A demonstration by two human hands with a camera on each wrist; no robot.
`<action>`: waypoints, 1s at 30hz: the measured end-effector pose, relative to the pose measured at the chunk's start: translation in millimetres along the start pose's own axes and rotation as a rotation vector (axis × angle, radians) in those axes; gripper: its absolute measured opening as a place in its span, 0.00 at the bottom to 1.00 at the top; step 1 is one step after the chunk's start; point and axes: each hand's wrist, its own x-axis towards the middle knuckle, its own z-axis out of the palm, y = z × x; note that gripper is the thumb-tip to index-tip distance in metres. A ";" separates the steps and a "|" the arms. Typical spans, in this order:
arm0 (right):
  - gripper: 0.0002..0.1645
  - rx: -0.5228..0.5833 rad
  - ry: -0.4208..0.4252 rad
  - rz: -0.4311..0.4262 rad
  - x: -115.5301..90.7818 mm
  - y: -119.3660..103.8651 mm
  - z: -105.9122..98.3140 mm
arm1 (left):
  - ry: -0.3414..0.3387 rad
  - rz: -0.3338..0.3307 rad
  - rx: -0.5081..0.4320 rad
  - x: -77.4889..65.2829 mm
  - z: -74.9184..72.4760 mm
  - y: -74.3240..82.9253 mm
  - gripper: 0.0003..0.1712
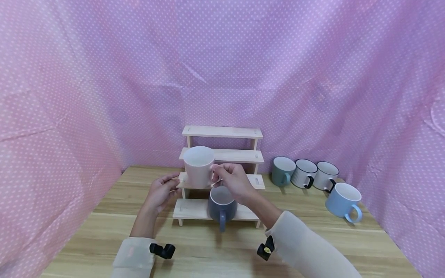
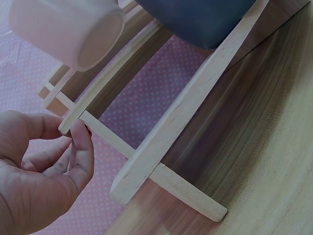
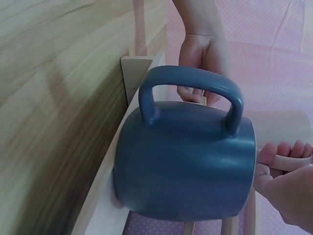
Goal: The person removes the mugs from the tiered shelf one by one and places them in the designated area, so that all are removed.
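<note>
A pale pink mug [image 1: 199,170] with a white inside is held by its handle in my right hand [image 1: 233,181], fingers and thumb pinching it. It is upright over the second step from the bottom of a wooden tiered rack [image 1: 222,131]. In the left wrist view the base of the pink mug [image 2: 100,41] shows. My left hand [image 1: 162,192] pinches the left end of that second step between thumb and fingers. On the lowest step stands a dark blue-grey mug [image 1: 222,206], its handle facing me; in the right wrist view this dark mug [image 3: 186,161] partly hides both hands.
To the right of the rack a green mug [image 1: 282,173], a white ribbed mug [image 1: 301,178] and a white mug with a dark rim [image 1: 323,179] stand in a row. Nearer me is a light blue mug [image 1: 340,202]. Pink dotted cloth [image 1: 222,77] hangs around the wooden table [image 1: 208,251].
</note>
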 end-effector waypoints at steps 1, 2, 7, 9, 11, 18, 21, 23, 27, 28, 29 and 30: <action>0.20 0.001 0.002 -0.004 -0.1 -0.7 -1.2 | -0.003 -0.001 0.002 0.0 -0.1 0.0 0.26; 0.19 0.001 0.005 -0.006 -0.3 -1.8 -2.6 | -0.001 -0.001 0.000 -0.3 0.0 0.1 0.26; 0.18 -0.017 0.013 -0.020 -1.5 -10.1 -11.1 | -0.001 0.008 -0.013 -1.0 0.5 0.3 0.26; 0.18 -0.013 0.020 -0.027 -1.9 -13.7 -15.3 | 0.000 0.009 -0.016 -1.0 0.5 0.1 0.26; 0.18 0.005 0.023 -0.037 -2.1 -16.6 -20.0 | -0.001 0.006 -0.013 -1.5 0.7 0.0 0.26; 0.19 0.035 0.052 -0.073 -4.6 -28.8 -37.5 | -0.003 0.009 -0.023 -1.6 1.0 -0.5 0.27; 0.19 0.032 0.062 -0.084 -7.5 -34.6 -45.9 | -0.001 0.011 -0.023 -2.2 1.2 -1.2 0.26; 0.20 0.024 0.069 -0.089 -8.9 -37.3 -52.2 | 0.000 0.009 -0.024 -2.1 0.9 -1.4 0.26; 0.20 0.022 0.096 -0.085 -11.5 -40.1 -65.3 | -0.001 0.011 -0.028 -2.1 0.7 -1.0 0.27; 0.20 0.027 0.105 -0.084 -12.3 -40.7 -68.5 | -0.001 0.009 -0.029 -2.2 0.9 -0.7 0.27; 0.20 0.035 0.111 -0.083 -12.9 -41.0 -72.0 | -0.003 0.009 -0.028 -2.3 1.1 -0.5 0.27; 0.19 0.042 0.117 -0.081 -13.9 -41.8 -75.2 | 0.000 0.010 -0.029 -2.4 1.3 -0.3 0.27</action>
